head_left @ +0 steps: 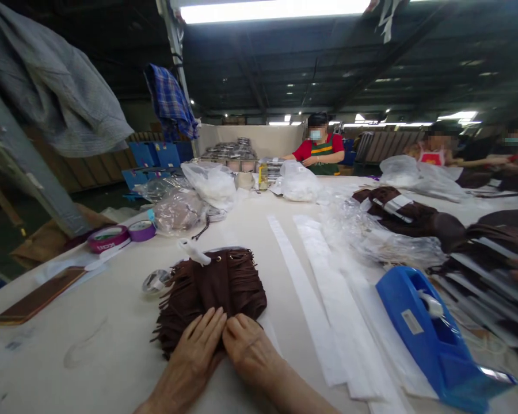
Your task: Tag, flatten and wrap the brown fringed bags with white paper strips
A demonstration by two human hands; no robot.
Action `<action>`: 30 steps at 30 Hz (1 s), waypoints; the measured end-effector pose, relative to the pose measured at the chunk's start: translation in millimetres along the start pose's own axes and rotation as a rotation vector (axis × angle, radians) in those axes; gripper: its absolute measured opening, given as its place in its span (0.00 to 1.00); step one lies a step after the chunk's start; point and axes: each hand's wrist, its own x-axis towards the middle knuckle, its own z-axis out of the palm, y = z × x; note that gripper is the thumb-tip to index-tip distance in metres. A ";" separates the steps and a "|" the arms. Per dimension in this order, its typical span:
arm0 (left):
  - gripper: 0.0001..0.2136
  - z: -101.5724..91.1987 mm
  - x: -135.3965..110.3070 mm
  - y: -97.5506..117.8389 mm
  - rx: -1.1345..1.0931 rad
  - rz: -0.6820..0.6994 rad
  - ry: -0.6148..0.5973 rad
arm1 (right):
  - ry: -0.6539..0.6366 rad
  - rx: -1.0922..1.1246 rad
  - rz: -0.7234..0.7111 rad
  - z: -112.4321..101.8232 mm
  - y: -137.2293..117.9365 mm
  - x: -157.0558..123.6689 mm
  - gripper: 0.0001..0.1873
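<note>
Lying on your bench (125,368): one brown bag (213,282), leather-like, fringed in thin strips. Your left hand (200,340) open, flat upon it; right hand (248,347) curled at its near edge, grip unclear.

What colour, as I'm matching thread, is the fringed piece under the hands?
Dark brown; the fringed piece shows best in the head view.

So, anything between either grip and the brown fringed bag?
Nothing visible: the left grip lies on the brown fringed bag, and the right grip touches it alongside, fingers curled.
</note>
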 end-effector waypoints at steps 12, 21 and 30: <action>0.20 15.6 -12.8 -11.6 0.050 0.004 0.012 | 0.146 0.797 0.775 3.5 83.9 -11.2 0.16; 0.25 23.3 -23.8 -15.9 -0.091 -0.138 0.040 | -0.017 1.100 0.735 1.9 113.6 2.1 0.20; 0.26 19.2 -24.8 -21.7 -0.207 -0.180 -0.001 | -0.090 0.969 0.612 -8.2 112.5 3.1 0.14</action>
